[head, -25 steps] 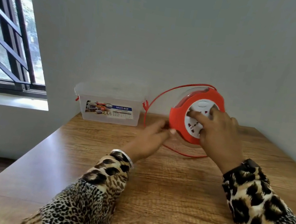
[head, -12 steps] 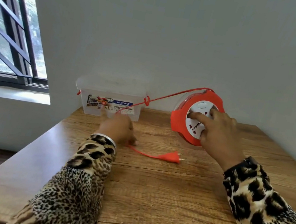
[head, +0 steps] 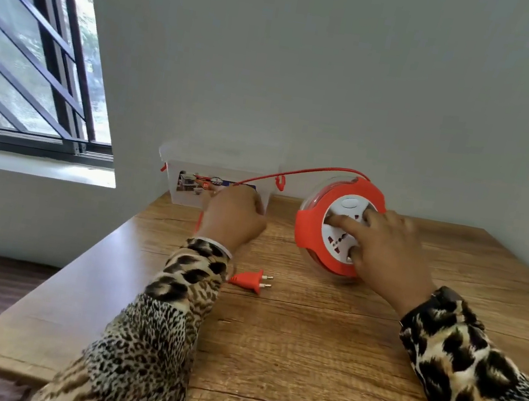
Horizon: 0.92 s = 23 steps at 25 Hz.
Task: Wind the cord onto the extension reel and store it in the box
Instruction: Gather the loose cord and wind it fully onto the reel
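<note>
Left hand (head: 232, 219) fingers grip the cord (head: 298, 173); right hand (head: 386, 254) fingers spread on reel (head: 337, 232)

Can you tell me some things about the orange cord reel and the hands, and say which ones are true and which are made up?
1. The right hand rests on the white socket face of the orange extension reel. True.
2. The orange plug lies on the wooden table. True.
3. The reel is inside the clear plastic box. False: it stands on the table to the right of the box.
4. The left hand holds the plug. False: it holds the orange cord, and the plug lies beside the sleeve.
</note>
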Tool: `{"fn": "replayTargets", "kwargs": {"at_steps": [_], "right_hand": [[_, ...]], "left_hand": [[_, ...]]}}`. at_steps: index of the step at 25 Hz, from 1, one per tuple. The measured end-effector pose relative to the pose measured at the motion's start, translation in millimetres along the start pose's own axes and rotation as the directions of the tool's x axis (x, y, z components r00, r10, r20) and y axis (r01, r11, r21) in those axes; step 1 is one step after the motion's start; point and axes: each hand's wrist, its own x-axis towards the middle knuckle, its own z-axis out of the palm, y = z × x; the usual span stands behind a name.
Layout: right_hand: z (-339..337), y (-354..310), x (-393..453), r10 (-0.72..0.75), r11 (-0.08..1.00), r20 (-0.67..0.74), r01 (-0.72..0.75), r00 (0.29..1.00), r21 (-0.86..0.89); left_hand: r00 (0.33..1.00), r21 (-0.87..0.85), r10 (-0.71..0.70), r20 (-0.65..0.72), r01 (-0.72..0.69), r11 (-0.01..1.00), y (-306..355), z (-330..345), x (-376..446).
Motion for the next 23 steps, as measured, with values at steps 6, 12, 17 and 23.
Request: {"fn": "replayTargets", "kwargs": {"at_steps": [6,12,17,23], "right_hand": [[-5,13,2,0.079,0.997,-0.052,-0.08,0.996,-0.019],[2,12,3,0.071,0.997,-0.082,-0.069,0.994,0.023],[4,8,1,0.231,0.97,-0.166,-0.213,0.959,0.121],[-3,-6,5,0.618,-0.103,0.439,-0.487,0.652,0.867]], "left_hand": [[0.906,-0.812,0.078,0.415,0.33,0.481,51,13,-25],[0.97,-0.848,0.076,0.232,0.163,0.504,52,39,-38],[0.995,-0.833,0.063,0.076,0.029,0.552,49,42,-32],[0.971,-0.736,0.163,-0.175,-0.239,0.633,59,57,-32]]}}
